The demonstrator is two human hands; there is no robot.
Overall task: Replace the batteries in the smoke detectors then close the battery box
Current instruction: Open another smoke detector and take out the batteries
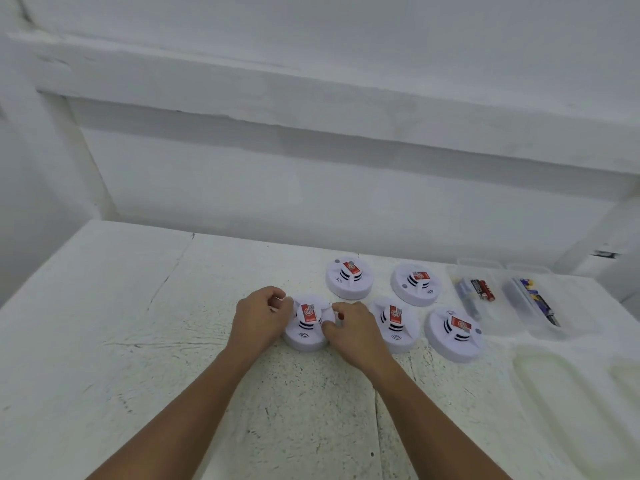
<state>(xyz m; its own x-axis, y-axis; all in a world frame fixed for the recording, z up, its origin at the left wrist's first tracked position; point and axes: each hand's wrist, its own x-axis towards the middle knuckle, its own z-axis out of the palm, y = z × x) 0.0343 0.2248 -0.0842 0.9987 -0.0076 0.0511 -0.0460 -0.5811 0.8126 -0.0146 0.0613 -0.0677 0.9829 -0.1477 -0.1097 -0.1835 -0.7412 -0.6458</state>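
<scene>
Table (pixel 138 341): white and rough; it carries everything.
Battery box (pixel 502 320): clear plastic, far right, lying open in two halves; closing it is left to do.
Other detectors (pixel 415 284): four, between the box and the hands, face up with casings shut; no sign of being opened.
Near-left detector (pixel 306 329): flat on the table between both hands, casing shut.
Left hand (pixel 258 313): fingers curled round its left rim.
Right hand (pixel 349 327): fingers curled, gripping its right rim.
Batteries (pixel 482 289): lying in both box halves; fresh or spent is unclear at this range.
Progress: probably the first detector, swap not begun.
</scene>
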